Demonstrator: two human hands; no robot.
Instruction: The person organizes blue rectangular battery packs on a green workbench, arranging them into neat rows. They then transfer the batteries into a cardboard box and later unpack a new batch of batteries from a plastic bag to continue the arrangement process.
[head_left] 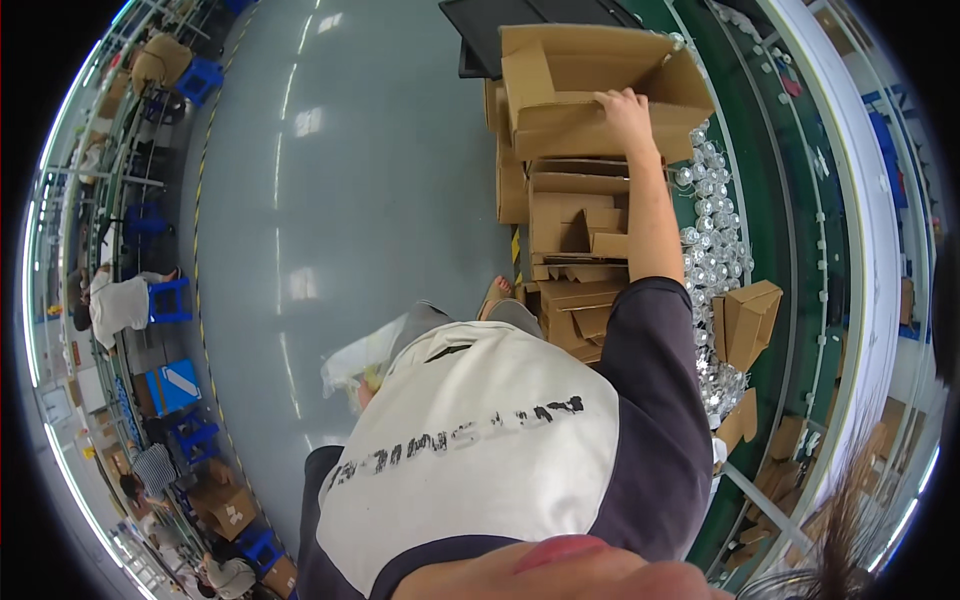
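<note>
Head view: right hand [628, 108] grips the top flap of an open, seemingly empty cardboard box [590, 85] lying crosswise atop flattened cartons [575, 235]; left hand's [366, 392] grip unclear beside a clear plastic bag [362, 362].

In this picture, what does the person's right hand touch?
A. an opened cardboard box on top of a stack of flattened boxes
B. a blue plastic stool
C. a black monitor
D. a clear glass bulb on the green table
A: the right hand rests on the edge of the opened cardboard box, which sits on top of the stack of flattened boxes.
</note>
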